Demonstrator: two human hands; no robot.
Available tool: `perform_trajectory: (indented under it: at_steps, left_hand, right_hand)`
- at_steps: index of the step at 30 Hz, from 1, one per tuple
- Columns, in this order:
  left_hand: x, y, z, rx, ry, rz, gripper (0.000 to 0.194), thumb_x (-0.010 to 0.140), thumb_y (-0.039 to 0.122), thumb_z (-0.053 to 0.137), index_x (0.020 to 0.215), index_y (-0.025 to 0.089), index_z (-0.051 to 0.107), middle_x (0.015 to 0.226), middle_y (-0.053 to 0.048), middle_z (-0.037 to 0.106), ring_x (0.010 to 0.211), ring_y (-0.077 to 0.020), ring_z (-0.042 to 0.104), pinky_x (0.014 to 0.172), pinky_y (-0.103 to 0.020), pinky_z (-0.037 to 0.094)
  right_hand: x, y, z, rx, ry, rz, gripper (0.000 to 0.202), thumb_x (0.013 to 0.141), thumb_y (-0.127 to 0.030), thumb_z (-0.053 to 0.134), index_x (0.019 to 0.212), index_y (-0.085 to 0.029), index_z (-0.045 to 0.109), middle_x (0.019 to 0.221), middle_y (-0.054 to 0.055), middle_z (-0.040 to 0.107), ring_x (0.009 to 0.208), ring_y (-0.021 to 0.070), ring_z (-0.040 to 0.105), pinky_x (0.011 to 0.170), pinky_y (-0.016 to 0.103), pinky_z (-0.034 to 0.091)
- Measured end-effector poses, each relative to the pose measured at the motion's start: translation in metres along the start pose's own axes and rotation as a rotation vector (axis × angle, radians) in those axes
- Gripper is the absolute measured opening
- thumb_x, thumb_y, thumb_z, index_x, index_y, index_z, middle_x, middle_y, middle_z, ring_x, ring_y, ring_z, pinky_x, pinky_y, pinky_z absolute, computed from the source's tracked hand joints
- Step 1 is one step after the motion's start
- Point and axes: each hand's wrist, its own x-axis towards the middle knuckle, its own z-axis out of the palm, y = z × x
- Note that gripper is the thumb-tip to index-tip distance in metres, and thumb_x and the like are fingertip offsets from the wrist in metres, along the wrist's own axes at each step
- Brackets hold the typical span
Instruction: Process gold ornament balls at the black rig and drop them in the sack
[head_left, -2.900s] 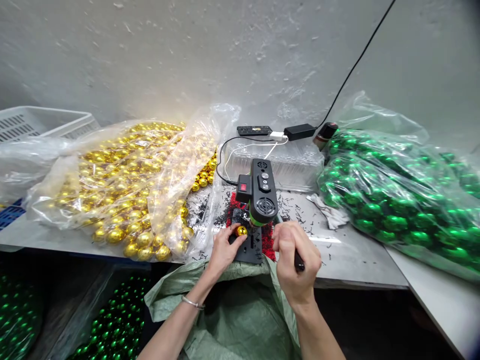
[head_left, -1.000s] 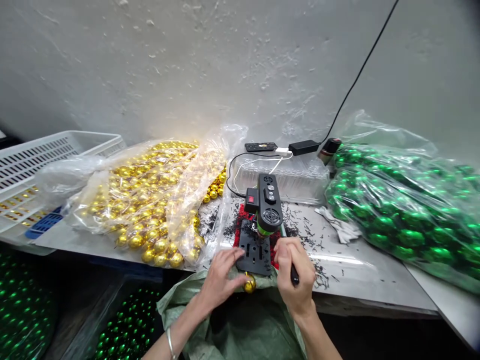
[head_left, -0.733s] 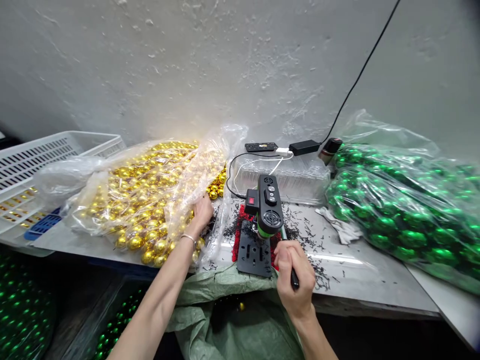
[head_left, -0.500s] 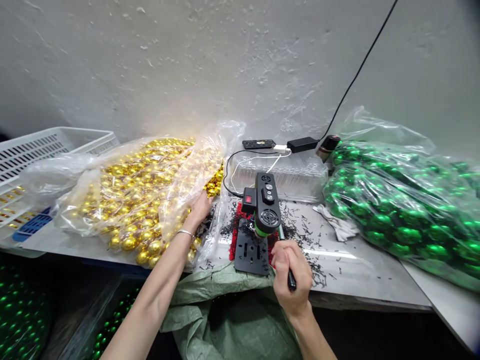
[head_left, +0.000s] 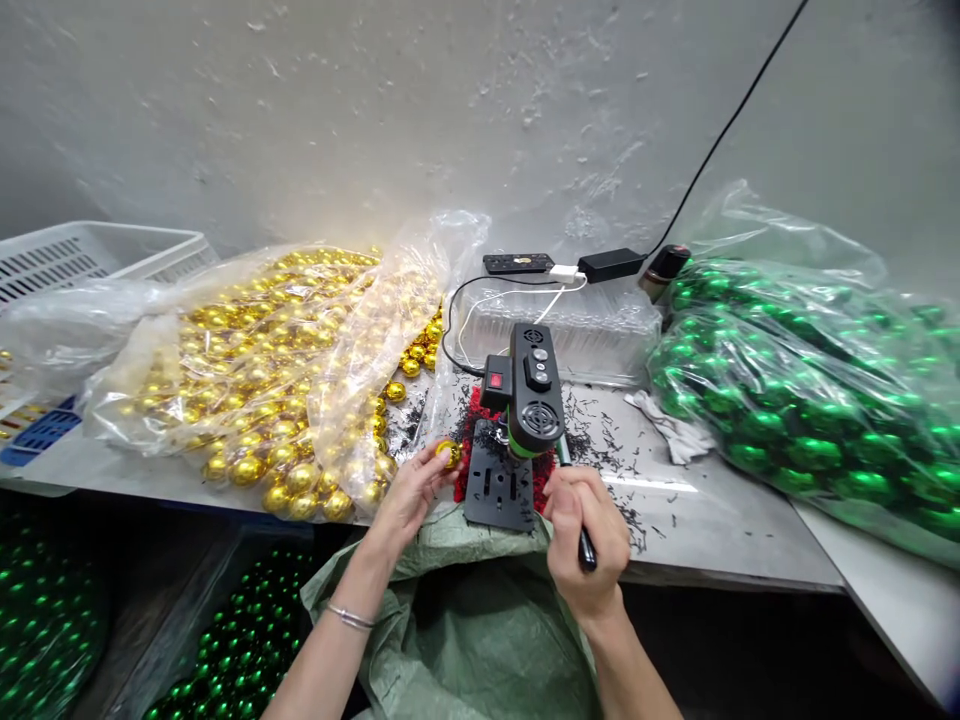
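Ball, gold, pinched in fingertips of left hand beside black base plate, probably light, slick, dentable, best gripped gently round its middle; right hand wrapped round black handle.

Wearing a slim, shiny, silver-coloured bracelet, looped around the left wrist. Bare on the left hand and right hand, bare too along both visible forearms.
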Motion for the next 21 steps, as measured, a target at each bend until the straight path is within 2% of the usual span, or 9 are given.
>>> perform_trajectory:
  at_steps: [5,8,13,17,21]
  left_hand:
    - [0.004,-0.027,0.008,0.214,0.014,0.111,0.042,0.070,0.033,0.079,0.104,0.014,0.063,0.086,-0.004,0.071,0.074,-0.0163,0.070,0.072,-0.028,0.057]
    - [0.006,-0.038,0.013,0.506,-0.032,0.248,0.043,0.075,0.037,0.073,0.112,0.015,0.066,0.094,-0.006,0.073,0.081,-0.0183,0.069,0.079,-0.032,0.055]
    - [0.008,-0.050,0.017,0.962,-0.070,0.489,0.038,0.080,0.031,0.068,0.116,0.017,0.067,0.105,-0.009,0.072,0.097,-0.0242,0.066,0.091,-0.039,0.050]
    - [0.012,-0.052,0.017,1.124,-0.125,0.644,0.035,0.084,0.030,0.068,0.116,0.016,0.065,0.102,-0.010,0.072,0.096,-0.0243,0.065,0.089,-0.039,0.051]
    - [0.016,-0.054,0.015,1.219,-0.224,0.805,0.033,0.088,0.032,0.065,0.117,0.017,0.063,0.107,-0.011,0.071,0.100,-0.0256,0.065,0.091,-0.041,0.051]
  right_hand:
    - [0.000,-0.001,0.000,-0.005,-0.008,0.001,0.025,0.087,0.000,0.043,0.072,-0.020,0.046,0.068,0.000,0.050,0.068,0.0135,0.053,0.060,0.027,0.041]
    - [0.000,-0.001,-0.001,-0.009,-0.010,-0.002,0.025,0.087,0.000,0.043,0.073,-0.020,0.046,0.069,0.000,0.050,0.068,0.0131,0.052,0.061,0.027,0.041]
    - [-0.001,0.000,-0.001,-0.027,-0.016,-0.015,0.024,0.087,0.001,0.043,0.074,-0.020,0.046,0.069,0.000,0.049,0.068,0.0128,0.051,0.061,0.027,0.041]
    - [-0.002,0.000,-0.001,-0.033,-0.017,-0.020,0.024,0.087,0.001,0.043,0.075,-0.020,0.046,0.068,0.000,0.049,0.069,0.0131,0.052,0.061,0.027,0.041]
    - [-0.003,0.001,-0.001,-0.031,-0.010,-0.010,0.024,0.087,0.000,0.044,0.074,-0.020,0.046,0.068,0.000,0.050,0.068,0.0130,0.052,0.061,0.027,0.042]
